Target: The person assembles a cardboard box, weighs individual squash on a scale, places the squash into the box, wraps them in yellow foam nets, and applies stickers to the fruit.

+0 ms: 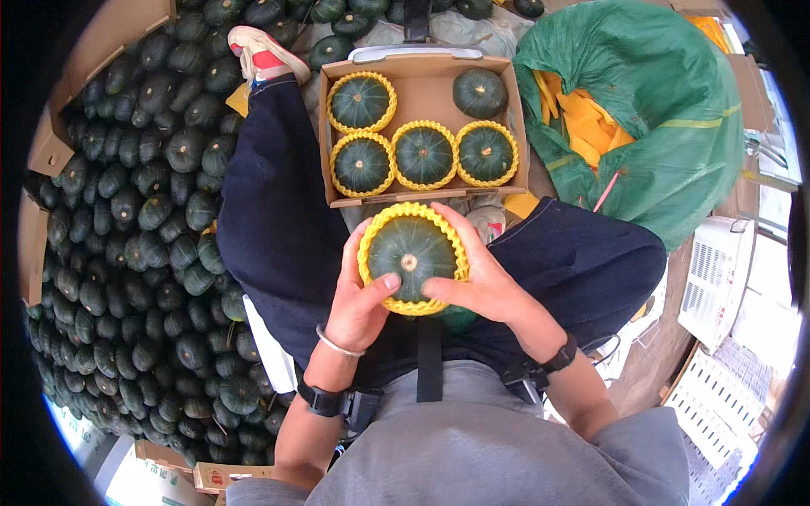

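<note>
Between my two hands I hold a dark green kabocha squash (pixel 412 244) wrapped round its side in a yellow foam net. My left hand (pixel 359 291) grips its left side, thumb resting on the top of the squash. My right hand (pixel 479 274) wraps the right side, its thumb also on top. Just beyond stands an open cardboard box (pixel 422 72). Inside it, a row of three netted squashes (pixel 424 154) fills the near side. One more netted squash (pixel 361 101) sits at the far left, and a bare squash (pixel 480 93) at the far right.
A large heap of loose squashes (pixel 160 244) covers the left side. To the right of the box bulges a green sack (pixel 675 110) with yellow foam nets (pixel 584 118) in its opening. White plastic crates (pixel 713 278) stand at the far right. My legs lie around the box.
</note>
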Tool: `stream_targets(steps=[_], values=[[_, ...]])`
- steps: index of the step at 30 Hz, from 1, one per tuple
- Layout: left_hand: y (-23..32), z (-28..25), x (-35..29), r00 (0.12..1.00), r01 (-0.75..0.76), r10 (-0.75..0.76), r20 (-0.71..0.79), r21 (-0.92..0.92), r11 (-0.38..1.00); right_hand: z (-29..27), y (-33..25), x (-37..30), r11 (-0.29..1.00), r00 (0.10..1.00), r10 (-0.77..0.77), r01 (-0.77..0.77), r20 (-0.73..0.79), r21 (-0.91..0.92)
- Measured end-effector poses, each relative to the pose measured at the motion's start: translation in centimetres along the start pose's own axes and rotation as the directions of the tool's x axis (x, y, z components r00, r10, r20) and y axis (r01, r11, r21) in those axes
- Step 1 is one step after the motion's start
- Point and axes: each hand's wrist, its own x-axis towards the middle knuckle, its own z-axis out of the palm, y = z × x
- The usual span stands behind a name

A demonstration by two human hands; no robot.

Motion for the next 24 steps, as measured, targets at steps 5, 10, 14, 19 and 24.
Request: stream_targets(steps=[5,10,14,19,24], values=[[0.5,1.0,-0.5,0.993,-0.106,0.108,-0.040,0.049,0.993,-0.8,-1.8,0.3,0.992,0.997,-0.023,0.032,0.076,-0.122],[-0.2,1.2,1.3,0.922,-0.300,0.375,0.099,0.795,0.528,1.0,-3.1,2.2,0.521,0.973,-0.173,0.220,0.151,-0.825],[1.3,1.1,2.2,0.915,-0.276,0.401,0.052,0.804,0.526,1.2,-2.5,5.0,0.481,0.964,-0.212,0.247,0.162,-0.841],[7.5,-1.0,1.7,0.835,-0.393,0.523,-0.173,0.477,0.786,-4.3,-1.1,15.6,0.512,0.860,-0.507,0.247,-0.057,-0.823],[14.4,-14.8,-8.2,0.630,-0.248,0.567,-0.530,0.555,0.794,-8.2,0.7,24.3,-0.499,0.989,-0.147,-0.071,0.004,-0.863]])
